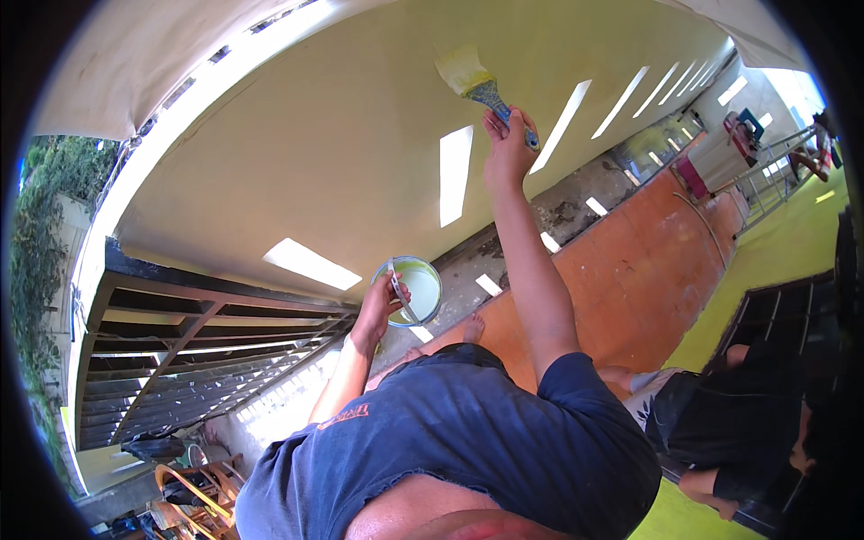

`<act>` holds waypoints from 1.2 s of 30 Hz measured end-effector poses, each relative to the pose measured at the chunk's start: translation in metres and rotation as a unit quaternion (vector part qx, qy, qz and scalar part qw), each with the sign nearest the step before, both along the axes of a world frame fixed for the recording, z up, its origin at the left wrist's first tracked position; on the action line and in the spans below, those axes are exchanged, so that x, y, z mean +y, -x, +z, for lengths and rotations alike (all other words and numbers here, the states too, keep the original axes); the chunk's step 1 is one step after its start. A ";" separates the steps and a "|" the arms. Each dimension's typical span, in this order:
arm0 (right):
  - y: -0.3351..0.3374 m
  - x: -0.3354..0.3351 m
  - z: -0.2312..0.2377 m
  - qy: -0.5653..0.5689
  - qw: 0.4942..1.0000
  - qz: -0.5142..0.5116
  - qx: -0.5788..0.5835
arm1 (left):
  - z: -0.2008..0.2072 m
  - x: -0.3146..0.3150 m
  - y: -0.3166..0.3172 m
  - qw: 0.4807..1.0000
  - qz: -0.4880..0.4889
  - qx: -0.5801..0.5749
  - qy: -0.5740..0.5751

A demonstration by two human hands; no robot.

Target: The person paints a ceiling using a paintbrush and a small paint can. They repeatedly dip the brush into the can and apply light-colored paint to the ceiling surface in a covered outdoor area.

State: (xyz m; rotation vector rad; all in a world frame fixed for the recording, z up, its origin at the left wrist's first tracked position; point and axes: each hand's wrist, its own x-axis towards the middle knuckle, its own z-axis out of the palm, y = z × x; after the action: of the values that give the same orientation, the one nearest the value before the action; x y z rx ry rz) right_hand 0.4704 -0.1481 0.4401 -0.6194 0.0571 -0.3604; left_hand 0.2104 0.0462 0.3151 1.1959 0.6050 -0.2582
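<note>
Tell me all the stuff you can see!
Paintbrush: one, blue handle, upper middle.
Paint pail: one, whitish inside, centre.
Wall: one, cream to yellowish, behind both.
Light patches: many, white, wall and floor.
Slatted gate: one, dark, left.
Cover: count unclear, pale, top.
Plants: uncountable, green, far left.
Wooden chairs: count unclear, brown, lower left.
Floor: one, orange, right of middle.
Metal frame: one, silvery, right.
Second wall: one, yellow-green, right.
Another person: one, dark shirt, lower right.
Own shirt: one, dark blue, bottom middle.
Feet: two, bare, near pail.
Left hand: one, bare, on pail handle.
Right hand: one, bare, gripping paintbrush.
</note>
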 end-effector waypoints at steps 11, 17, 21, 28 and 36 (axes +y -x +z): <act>0.021 0.008 0.029 0.052 0.998 -0.017 0.038 | 0.007 0.015 0.019 1.000 0.003 -0.023 0.008; 0.021 0.014 0.131 -0.036 0.991 -0.012 -0.129 | 0.007 0.026 0.024 1.000 0.011 -0.016 0.008; 0.028 0.031 0.073 -0.024 0.997 0.004 -0.069 | 0.009 0.033 0.031 1.000 0.018 0.008 -0.008; 0.054 0.057 -0.099 0.034 0.993 -0.014 0.113 | 0.011 0.043 0.044 1.000 0.019 0.014 -0.017; 0.064 0.072 -0.090 0.063 0.974 -0.019 0.219 | 0.015 0.056 0.059 0.999 0.028 0.014 -0.013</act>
State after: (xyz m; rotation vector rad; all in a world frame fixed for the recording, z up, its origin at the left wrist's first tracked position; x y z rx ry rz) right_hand 0.4067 -0.0756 0.3503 -0.8154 0.4720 -0.2607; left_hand 0.1515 0.1023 0.3304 1.1998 0.6678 -0.2204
